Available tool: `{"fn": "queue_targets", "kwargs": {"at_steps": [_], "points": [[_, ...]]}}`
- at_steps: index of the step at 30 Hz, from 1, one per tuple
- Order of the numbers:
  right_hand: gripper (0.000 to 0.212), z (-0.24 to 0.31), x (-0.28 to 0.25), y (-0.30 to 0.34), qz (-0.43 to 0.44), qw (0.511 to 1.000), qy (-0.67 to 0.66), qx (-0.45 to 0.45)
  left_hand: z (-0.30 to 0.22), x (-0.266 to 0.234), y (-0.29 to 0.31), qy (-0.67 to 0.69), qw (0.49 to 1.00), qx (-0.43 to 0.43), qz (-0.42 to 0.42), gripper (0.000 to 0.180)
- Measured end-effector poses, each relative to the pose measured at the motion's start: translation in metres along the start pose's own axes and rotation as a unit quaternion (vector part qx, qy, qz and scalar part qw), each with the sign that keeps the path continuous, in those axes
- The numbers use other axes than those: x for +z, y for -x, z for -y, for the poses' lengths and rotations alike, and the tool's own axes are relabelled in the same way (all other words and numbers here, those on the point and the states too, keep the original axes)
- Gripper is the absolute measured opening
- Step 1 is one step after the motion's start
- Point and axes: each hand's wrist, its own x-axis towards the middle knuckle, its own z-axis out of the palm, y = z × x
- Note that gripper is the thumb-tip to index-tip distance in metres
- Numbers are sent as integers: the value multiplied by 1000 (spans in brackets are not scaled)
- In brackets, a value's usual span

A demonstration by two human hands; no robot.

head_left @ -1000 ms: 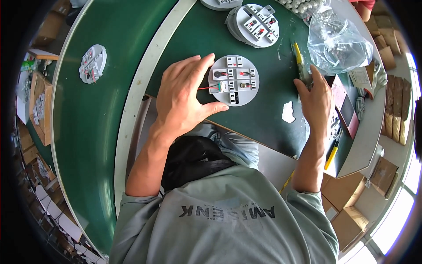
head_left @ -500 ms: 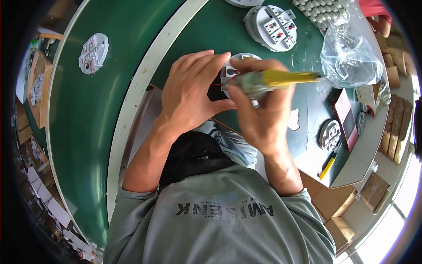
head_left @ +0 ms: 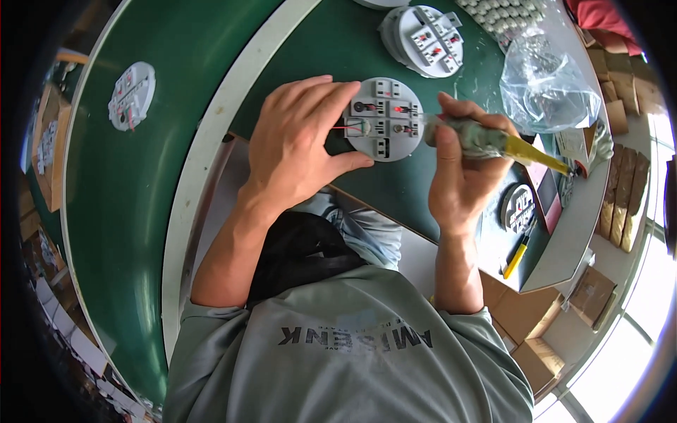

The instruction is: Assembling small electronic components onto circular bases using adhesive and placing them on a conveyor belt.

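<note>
A round light-grey plastic base [head_left: 388, 151] lies on the green table before me, with raised blocks, red and black pieces and thin red wires at its left side. My left hand [head_left: 300, 137] grips its left edge, index finger at the upper rim and thumb at the lower rim. To the right of the base, my right hand [head_left: 469, 158] is closed round an electric screwdriver [head_left: 472, 137] with a greenish, film-wrapped body and a yellow tail end. Its tip points left toward the base's right rim, seemingly apart from the surface.
Stacked similar bases [head_left: 423, 42] stand beyond, and one base [head_left: 132, 96] lies on the green belt at left. At right are a clear plastic bag [head_left: 546, 84], a dark round piece [head_left: 518, 208] and a yellow-handled tool [head_left: 517, 257]. Cardboard boxes [head_left: 525, 310] sit beyond the table edge.
My right hand has moved the screwdriver right, off the base, uncovering its blocks and wires. My left hand stays at the base's left edge. The whole view has shifted slightly.
</note>
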Motion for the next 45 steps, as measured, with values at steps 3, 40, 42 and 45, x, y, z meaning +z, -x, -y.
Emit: {"fn": "queue_targets", "kwargs": {"at_steps": [3, 40, 42, 45], "points": [[50, -8, -2, -3, 75, 995, 66, -27, 1, 6, -5, -3, 1000, 3, 1, 90], [43, 31, -35, -15, -33, 965, 210, 151, -47, 6, -3, 22, 1000, 9, 3, 94], [42, 27, -59, -19, -44, 905, 423, 22, -44, 10, -5, 22, 1000, 12, 6, 95], [38, 29, -63, -20, -13, 864, 500, -62, -40, 13, -8, 20, 1000, 8, 0, 94]]}}
